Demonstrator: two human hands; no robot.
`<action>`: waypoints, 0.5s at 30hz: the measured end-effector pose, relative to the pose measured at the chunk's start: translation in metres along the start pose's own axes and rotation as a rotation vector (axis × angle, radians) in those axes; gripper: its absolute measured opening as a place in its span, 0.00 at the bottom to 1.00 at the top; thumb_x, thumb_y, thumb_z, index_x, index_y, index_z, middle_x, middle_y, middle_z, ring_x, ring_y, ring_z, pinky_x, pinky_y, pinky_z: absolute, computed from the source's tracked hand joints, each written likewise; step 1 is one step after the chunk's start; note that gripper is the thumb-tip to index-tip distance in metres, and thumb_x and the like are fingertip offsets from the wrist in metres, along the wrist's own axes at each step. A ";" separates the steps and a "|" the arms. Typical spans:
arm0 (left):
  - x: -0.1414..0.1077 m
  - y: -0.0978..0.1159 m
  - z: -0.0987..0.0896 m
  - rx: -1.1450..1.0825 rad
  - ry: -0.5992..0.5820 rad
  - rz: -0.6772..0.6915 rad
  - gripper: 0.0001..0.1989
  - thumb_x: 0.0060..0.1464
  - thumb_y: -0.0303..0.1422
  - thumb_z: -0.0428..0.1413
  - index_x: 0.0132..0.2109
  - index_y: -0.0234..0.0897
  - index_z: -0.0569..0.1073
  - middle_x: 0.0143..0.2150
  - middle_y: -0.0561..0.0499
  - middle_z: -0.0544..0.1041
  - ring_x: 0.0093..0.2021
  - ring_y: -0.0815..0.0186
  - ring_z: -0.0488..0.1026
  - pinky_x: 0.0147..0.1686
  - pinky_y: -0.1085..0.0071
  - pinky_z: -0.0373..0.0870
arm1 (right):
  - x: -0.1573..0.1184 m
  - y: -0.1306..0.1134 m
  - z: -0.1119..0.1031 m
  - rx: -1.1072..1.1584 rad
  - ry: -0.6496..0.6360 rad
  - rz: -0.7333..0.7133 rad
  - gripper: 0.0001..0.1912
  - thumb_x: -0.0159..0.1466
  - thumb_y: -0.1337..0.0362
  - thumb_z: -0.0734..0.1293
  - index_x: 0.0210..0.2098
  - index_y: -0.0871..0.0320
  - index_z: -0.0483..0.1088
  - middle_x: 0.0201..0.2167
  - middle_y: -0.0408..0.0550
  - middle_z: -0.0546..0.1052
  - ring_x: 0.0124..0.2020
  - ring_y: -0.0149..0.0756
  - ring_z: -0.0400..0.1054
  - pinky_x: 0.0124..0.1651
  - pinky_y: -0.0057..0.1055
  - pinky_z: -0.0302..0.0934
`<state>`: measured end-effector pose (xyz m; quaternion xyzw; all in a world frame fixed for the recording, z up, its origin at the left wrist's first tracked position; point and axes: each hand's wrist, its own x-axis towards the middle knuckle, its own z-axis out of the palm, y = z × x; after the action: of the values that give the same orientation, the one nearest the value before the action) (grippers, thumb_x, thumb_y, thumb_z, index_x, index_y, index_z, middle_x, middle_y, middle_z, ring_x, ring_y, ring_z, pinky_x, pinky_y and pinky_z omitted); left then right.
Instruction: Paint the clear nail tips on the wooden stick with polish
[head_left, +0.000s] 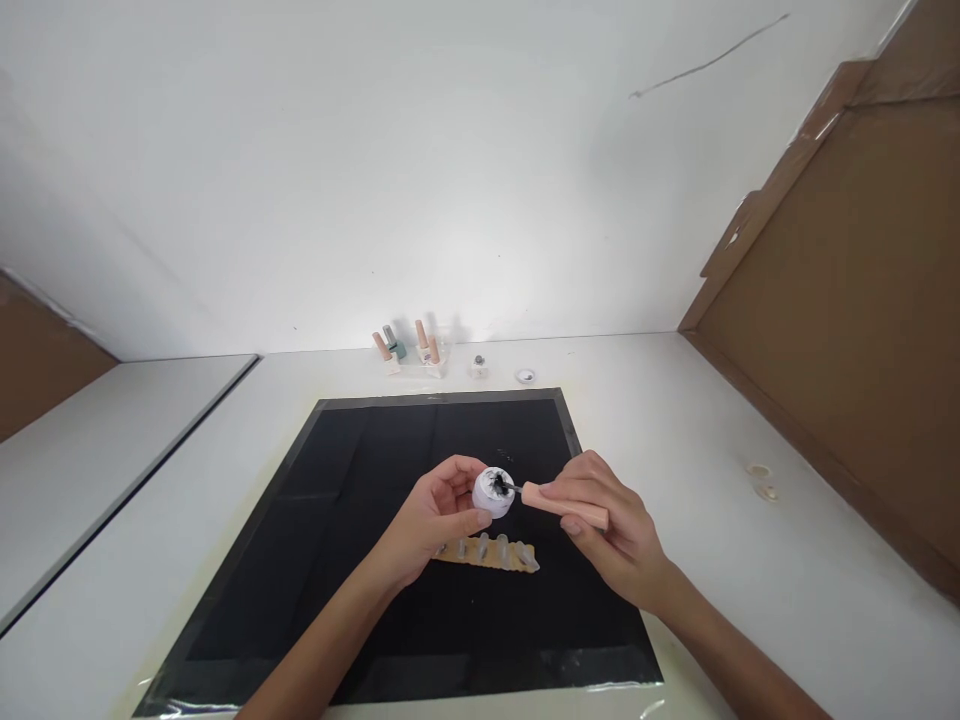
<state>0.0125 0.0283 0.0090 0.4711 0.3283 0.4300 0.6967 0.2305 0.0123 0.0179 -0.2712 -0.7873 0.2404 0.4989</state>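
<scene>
Centrally, white jar (492,501): being gripped between the fingers and thumb of the left hand (436,512), above the black mat (300,560); being presented at about 3 o'clock from that hand.
Peach-handled brush (564,506): being pinched in the closed fingers of the right hand (619,530); its long axis is being directed from 4 o'clock at the handle end to 10 o'clock at the dark-smeared jar mouth.
Nearer hand: jar being contacted by the left, approached from its 4 o'clock side by the brush.
Strip of clear nail tips (491,560): being partly hidden by the left hand, at 6 o'clock from the jar.
</scene>
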 end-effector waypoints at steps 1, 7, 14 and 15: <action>0.000 0.000 0.000 0.003 0.000 0.012 0.16 0.42 0.26 0.65 0.40 0.38 0.74 0.37 0.54 0.76 0.37 0.70 0.71 0.38 0.75 0.66 | 0.000 0.000 0.000 0.002 0.003 0.000 0.14 0.65 0.69 0.61 0.49 0.52 0.68 0.32 0.46 0.70 0.35 0.37 0.61 0.36 0.35 0.57; 0.002 -0.001 -0.003 0.009 -0.002 0.114 0.18 0.39 0.24 0.66 0.40 0.39 0.75 0.41 0.51 0.78 0.40 0.67 0.72 0.40 0.74 0.66 | -0.002 0.002 -0.001 0.202 0.079 0.081 0.11 0.67 0.61 0.59 0.47 0.49 0.70 0.33 0.47 0.71 0.35 0.38 0.61 0.35 0.35 0.57; -0.002 0.001 -0.008 -0.105 -0.010 0.085 0.18 0.37 0.28 0.68 0.39 0.40 0.75 0.42 0.50 0.80 0.35 0.68 0.73 0.35 0.74 0.65 | -0.005 0.009 0.001 0.450 0.153 0.256 0.14 0.66 0.52 0.59 0.41 0.48 0.73 0.32 0.47 0.69 0.34 0.38 0.63 0.35 0.34 0.59; -0.003 0.001 -0.009 -0.128 -0.019 0.066 0.19 0.37 0.29 0.68 0.39 0.40 0.74 0.43 0.49 0.80 0.35 0.67 0.73 0.35 0.73 0.66 | -0.005 0.009 0.001 0.461 0.161 0.263 0.14 0.66 0.52 0.59 0.41 0.48 0.73 0.32 0.47 0.69 0.34 0.37 0.63 0.35 0.34 0.60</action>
<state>0.0035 0.0292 0.0068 0.4402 0.2776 0.4685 0.7140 0.2327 0.0155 0.0085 -0.2687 -0.6278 0.4535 0.5728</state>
